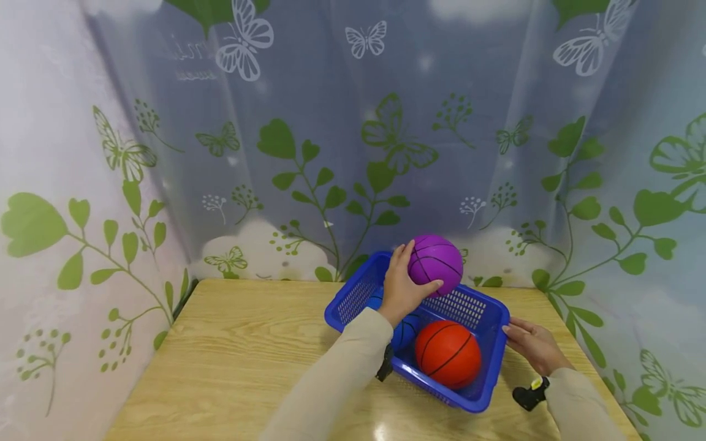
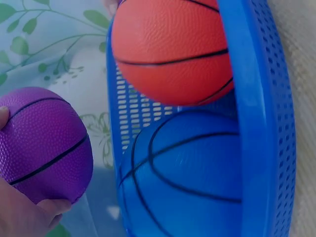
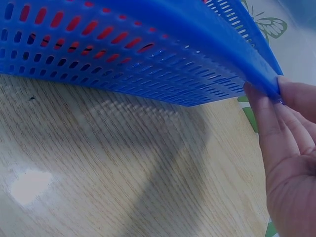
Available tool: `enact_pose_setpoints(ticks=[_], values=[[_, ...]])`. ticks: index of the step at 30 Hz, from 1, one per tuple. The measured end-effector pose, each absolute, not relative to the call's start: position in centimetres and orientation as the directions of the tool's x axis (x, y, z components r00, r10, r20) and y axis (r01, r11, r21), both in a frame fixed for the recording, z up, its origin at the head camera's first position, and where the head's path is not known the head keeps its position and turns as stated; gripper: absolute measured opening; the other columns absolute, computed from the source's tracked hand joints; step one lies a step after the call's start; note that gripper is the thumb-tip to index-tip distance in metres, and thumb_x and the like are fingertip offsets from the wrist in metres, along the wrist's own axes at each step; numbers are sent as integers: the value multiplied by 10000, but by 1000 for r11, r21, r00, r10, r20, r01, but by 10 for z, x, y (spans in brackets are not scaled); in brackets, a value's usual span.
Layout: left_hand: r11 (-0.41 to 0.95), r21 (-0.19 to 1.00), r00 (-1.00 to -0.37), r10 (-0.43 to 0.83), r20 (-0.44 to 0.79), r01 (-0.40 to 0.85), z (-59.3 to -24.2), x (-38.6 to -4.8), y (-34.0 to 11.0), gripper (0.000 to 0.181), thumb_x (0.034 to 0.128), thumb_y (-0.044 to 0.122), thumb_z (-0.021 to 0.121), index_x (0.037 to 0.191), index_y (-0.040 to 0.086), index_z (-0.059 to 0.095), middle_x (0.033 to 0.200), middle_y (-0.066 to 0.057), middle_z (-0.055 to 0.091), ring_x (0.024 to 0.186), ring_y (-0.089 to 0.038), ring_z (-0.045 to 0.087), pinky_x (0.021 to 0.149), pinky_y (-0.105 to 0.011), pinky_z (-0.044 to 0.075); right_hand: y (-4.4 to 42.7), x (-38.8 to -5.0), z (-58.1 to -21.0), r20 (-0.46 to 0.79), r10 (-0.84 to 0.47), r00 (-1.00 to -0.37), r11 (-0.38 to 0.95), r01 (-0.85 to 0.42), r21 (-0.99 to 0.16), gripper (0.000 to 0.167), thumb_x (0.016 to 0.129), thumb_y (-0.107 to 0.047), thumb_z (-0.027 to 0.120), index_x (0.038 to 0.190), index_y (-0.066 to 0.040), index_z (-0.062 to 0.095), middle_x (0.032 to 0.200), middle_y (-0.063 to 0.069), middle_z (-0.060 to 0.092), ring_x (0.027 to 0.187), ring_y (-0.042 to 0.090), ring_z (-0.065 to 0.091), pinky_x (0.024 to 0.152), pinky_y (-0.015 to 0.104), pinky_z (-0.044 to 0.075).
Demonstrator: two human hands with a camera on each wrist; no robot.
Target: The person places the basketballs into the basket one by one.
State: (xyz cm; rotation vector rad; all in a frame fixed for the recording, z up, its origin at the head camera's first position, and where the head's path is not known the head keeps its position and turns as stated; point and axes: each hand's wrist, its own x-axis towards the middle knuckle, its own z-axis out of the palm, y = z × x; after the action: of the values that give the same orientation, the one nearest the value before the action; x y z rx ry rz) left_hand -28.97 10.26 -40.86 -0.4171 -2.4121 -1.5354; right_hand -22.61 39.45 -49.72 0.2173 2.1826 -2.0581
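Observation:
In the head view my left hand (image 1: 402,288) grips a purple ball (image 1: 438,263) with black seam lines, above the far side of a blue plastic basket (image 1: 485,398). The left wrist view shows the thumb and a fingertip on the purple ball (image 2: 47,143), which is apart from the basket. Inside the basket lie an orange-red ball (image 1: 449,355) and a blue ball (image 1: 405,331), the blue one partly hidden by my left arm. My right hand (image 1: 535,346) pinches the basket's right rim; thumb and fingers take the rim from both sides in the right wrist view.
The basket stands on a light wood-grain table (image 1: 248,343), towards its right side. Behind the table hangs a curtain (image 1: 331,92) printed with green leaves and butterflies, and it also runs along both sides. Each wrist wears a black strap-mounted device (image 1: 531,395).

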Motion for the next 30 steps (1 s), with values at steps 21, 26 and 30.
enact_pose_setpoints(ticks=[21, 26, 30], values=[[594, 721, -933, 187, 307, 356, -437, -284, 125, 941, 694, 346, 862, 1438, 80, 350, 1432, -113, 450, 1281, -308, 456, 1008, -477, 442, 396, -226, -498, -210, 14, -978, 80, 211, -974, 677, 987, -122, 518, 1444, 185, 123, 1013, -114, 610, 883, -37, 622, 839, 205, 526], [638, 675, -928, 216, 305, 370, -436, -282, 129, 899, 712, 373, 843, 1428, 85, 382, 1457, -93, 433, 1309, -304, 425, 1043, -478, 406, 396, -227, -499, -215, 20, -976, 64, 216, -974, 684, 984, -112, 524, 1445, 184, 115, 1038, -85, 618, 882, -35, 623, 835, 204, 527], [657, 649, -922, 232, 312, 385, -435, -282, 130, 881, 734, 373, 826, 1433, 68, 386, 1463, -101, 427, 1337, -298, 403, 1084, -473, 358, 397, -228, -499, -218, 23, -976, 49, 219, -975, 676, 983, -94, 520, 1444, 185, 113, 1028, -89, 624, 878, -33, 624, 832, 201, 527]])
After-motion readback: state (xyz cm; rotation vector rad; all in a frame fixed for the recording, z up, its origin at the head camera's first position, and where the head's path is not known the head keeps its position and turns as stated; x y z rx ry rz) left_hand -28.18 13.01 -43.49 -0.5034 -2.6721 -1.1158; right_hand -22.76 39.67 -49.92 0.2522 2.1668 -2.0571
